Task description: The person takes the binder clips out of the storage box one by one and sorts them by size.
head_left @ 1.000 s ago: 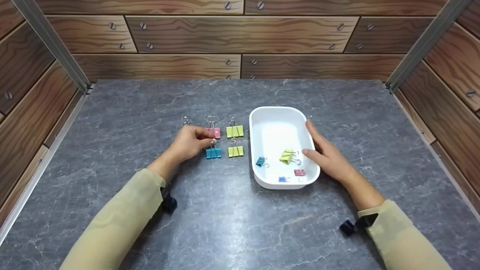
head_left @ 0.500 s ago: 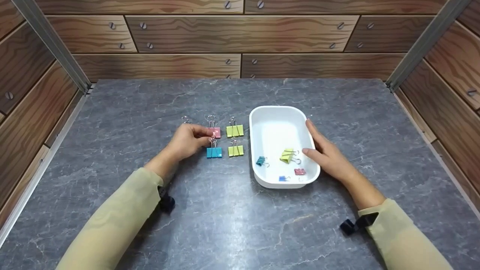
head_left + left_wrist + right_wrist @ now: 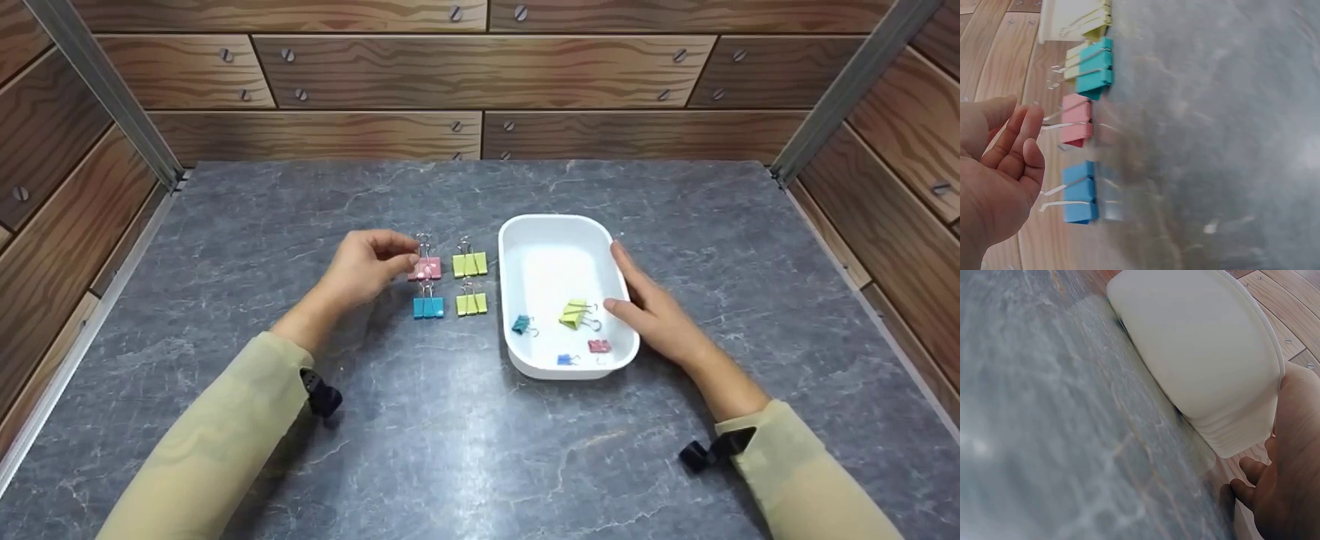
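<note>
Seen from above, a white tray (image 3: 559, 220) sits on a grey table (image 3: 450, 427), and every place here is given from that tray.

Left of the tray, 4 clips stand in 2 rows of 2. The 2 green clips (image 3: 470, 264) are nearest the tray. The pink clip (image 3: 425, 268) is beyond them in the far row, and the blue clip (image 3: 428, 307) in the near row. The left wrist view shows 1 more blue clip on the pink clip's other side; from above, the hand hides it.

Inside the tray, at its near end, lie 4 loose clips: 1 teal, 1 yellow, 1 small blue and 1 small red.

The left hand (image 3: 367, 264) hovers left of the tray, its fingertips just beside the pink clip's wire handles. The fingers are loosely curled, with a gap between thumb and fingers, and they hold nothing.

The right hand (image 3: 654, 313) lies flat along the tray's right rim. Its fingers are straight and rest against the wall, steadying it rather than gripping.

This looks like the reach for a clip, with no pinch made yet. The next move calls for thumb and forefinger to close on the pink clip's wire handles, then a straight lift that clears the blue clip beside it.
</note>
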